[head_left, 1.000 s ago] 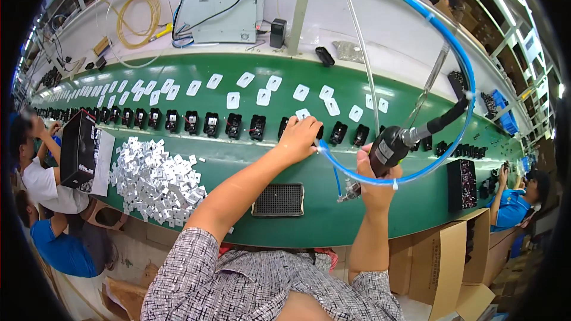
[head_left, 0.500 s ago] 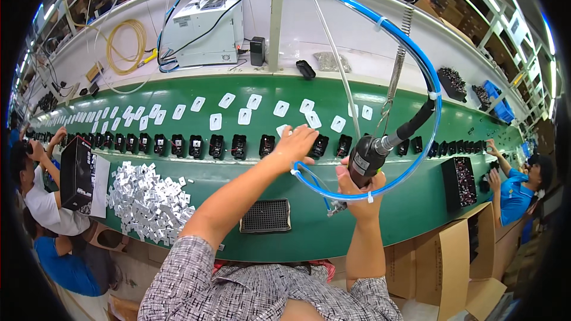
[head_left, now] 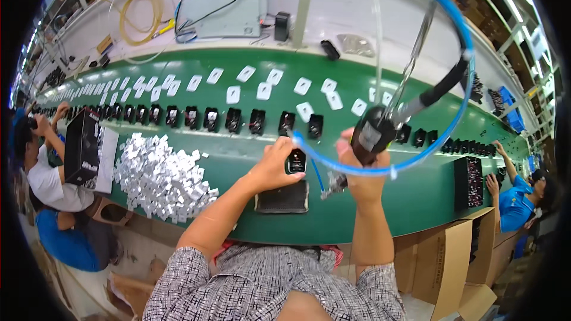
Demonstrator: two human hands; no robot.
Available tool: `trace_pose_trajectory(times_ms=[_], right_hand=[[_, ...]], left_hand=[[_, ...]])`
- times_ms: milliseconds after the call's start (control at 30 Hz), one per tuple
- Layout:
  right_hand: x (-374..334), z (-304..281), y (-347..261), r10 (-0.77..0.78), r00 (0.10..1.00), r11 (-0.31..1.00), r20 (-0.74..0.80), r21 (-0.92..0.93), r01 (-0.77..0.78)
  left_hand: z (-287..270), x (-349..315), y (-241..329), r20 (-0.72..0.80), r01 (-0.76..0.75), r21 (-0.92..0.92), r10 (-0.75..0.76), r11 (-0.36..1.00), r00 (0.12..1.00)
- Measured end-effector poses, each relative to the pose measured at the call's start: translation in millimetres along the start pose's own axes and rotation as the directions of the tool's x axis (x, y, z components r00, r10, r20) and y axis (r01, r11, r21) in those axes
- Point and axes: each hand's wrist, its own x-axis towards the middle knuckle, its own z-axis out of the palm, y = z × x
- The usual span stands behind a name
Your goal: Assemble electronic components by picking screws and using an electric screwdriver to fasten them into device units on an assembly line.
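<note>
A long green table [head_left: 333, 226] runs across the whole view, curved by the lens, with two people seated at its left end, a pale wall and shelf behind it bearing a boxy white machine [head_left: 229, 9], and a person in a blue shirt [head_left: 517, 205] at the right. Among the things about, a large black box [head_left: 80, 148] stands at the left beside a loose heap of small silvery pieces [head_left: 163, 178]; behind them a line of open black cases stretches along the table, with flat white plates [head_left: 233, 95] scattered beyond. A dark tray [head_left: 282, 199] lies near the table's front edge, and an open cardboard carton [head_left: 440, 267] stands at the right. A blue hose [head_left: 455, 12] loops down in front of the right wrist, partly covering it. The left hand [head_left: 275, 169] is closed on a black case [head_left: 297, 163] just behind the tray; whether the case is lifted or resting is hard to tell. The right hand [head_left: 366, 181] is wrapped around a black power tool [head_left: 370, 134], held tilted near the case, apart from it.
</note>
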Motion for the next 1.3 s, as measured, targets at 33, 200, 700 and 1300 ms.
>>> trace_pose_trajectory(times_ms=[33, 200, 700, 1300], right_hand=[[5.4, 12.8, -2.8, -0.025, 1.0, 1.0, 0.009, 0.005, 0.025], [35.7, 71.1, 21.3, -0.129, 0.989, 0.985, 0.079, 0.124, 0.118], [19.4, 101.8, 55.2, -0.133, 0.985, 0.98, 0.107, 0.162, 0.115], [17.1, 102.6, 71.9, -0.194, 0.976, 0.98, 0.097, 0.075, 0.187]], left_hand=[[-3.2, -19.2, -5.2, -0.042, 0.008, -0.063, -0.01, 0.998, 0.999], [-8.3, -48.3, -19.9, -0.032, 0.069, -0.144, -0.074, 0.987, 0.997], [-3.5, -58.8, -23.1, 0.05, 0.282, -0.191, -0.278, 0.94, 0.959], [5.5, -61.1, -34.9, 0.021, 0.203, -0.236, -0.204, 0.95, 0.979]])
